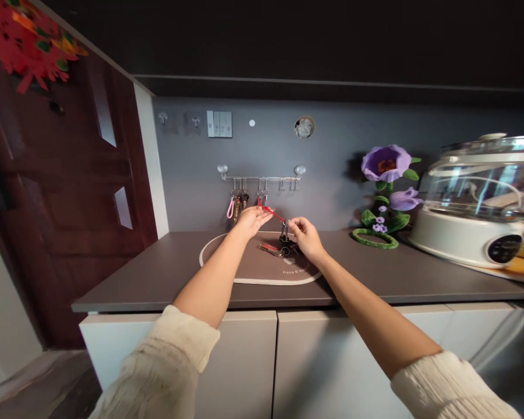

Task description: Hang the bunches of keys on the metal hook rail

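Note:
A thin red cord (278, 215) runs taut between my two hands, above the counter. My left hand (252, 221) is at the cord's left end, just below the hook rail, its fingers closed against the cord. With thumb and forefinger, my right hand (304, 234) pinches the other end, where metal clasps and a bunch of keys (284, 234) hang. Under them, more keys with an orange-red tag (269, 248) lie on the brown mat (248, 265). The hanging and lying keys overlap, so I cannot tell exactly where they part.
A clear hook rail (262, 178) on the wall carries several keys and a pink loop (230, 207). Right of the mat stand a purple crocheted flower (386, 166) and a white appliance with a transparent top (467, 233). A dark cabinet (314, 41) overhangs the counter (157, 285).

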A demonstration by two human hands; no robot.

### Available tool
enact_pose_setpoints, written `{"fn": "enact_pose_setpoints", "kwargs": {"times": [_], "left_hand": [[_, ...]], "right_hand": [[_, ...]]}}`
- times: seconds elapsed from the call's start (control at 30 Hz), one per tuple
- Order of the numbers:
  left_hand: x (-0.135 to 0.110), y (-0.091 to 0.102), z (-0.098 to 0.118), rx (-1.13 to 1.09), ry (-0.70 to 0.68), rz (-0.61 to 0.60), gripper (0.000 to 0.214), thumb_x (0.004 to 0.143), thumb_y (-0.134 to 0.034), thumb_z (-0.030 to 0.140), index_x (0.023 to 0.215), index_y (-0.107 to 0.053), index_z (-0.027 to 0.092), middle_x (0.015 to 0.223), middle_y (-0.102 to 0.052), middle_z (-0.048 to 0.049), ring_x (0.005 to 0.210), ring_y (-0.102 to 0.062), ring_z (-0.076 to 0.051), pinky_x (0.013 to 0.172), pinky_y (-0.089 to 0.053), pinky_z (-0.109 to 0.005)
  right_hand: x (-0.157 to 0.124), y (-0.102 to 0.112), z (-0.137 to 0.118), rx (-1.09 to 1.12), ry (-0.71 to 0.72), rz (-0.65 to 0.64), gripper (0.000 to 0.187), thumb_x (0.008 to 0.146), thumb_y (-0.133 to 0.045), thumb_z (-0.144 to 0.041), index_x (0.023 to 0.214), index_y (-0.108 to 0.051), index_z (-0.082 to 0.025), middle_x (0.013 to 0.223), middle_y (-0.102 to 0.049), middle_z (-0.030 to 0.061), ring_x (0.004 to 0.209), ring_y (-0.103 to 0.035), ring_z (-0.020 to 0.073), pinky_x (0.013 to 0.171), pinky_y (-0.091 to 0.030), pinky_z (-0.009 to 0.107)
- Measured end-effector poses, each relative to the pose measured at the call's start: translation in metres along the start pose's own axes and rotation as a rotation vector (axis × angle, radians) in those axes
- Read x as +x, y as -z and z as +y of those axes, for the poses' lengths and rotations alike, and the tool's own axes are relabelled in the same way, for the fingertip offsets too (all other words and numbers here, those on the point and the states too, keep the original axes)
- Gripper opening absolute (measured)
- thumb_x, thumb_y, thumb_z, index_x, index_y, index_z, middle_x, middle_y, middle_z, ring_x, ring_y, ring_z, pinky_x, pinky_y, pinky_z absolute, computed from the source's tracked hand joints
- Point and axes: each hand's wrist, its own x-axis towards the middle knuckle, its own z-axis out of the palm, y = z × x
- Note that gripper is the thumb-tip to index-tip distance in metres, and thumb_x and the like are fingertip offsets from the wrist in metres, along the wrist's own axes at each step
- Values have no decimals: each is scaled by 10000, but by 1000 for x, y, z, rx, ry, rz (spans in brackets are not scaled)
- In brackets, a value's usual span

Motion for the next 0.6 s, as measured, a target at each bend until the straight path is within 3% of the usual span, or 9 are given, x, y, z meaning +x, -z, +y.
{"fn": "enact_pose_setpoints", "kwargs": {"times": [0.13,0.33,0.47,0.6], "left_hand": [[-2,0,-4,108,25,76,211,734,-360,-60,699,-484,107,628,-606,-82,715,-645,-163,803,-516,-361],[-1,1,-12,340,50,86,136,727,-444,-9,701,-494,114,598,-601,-75,656,-638,-166,745,-523,-353],[-2,-1,-16,493,14,128,110,679,-555,24,676,-514,126,571,-579,-34,603,-607,-138,731,-507,-361],[-3,-3,-19,605,-24,122,91,673,-561,43,661,-531,129,627,-591,-30,551,-557,-90,686,-495,-308]], "right_hand": [[3,2,0,-81,56,26,231,764,-462,-401,749,-513,-176,752,-572,27,693,-501,139,707,-391,285],[20,4,0,-198,103,19,188,773,-422,-343,719,-494,-179,757,-562,41,723,-489,151,715,-383,296],[37,5,-7,-224,99,6,165,770,-424,-321,713,-486,-180,754,-560,33,709,-483,142,709,-377,291],[55,4,-11,-202,58,-34,128,775,-423,-281,713,-475,-180,677,-534,2,642,-474,120,660,-376,269]]}}
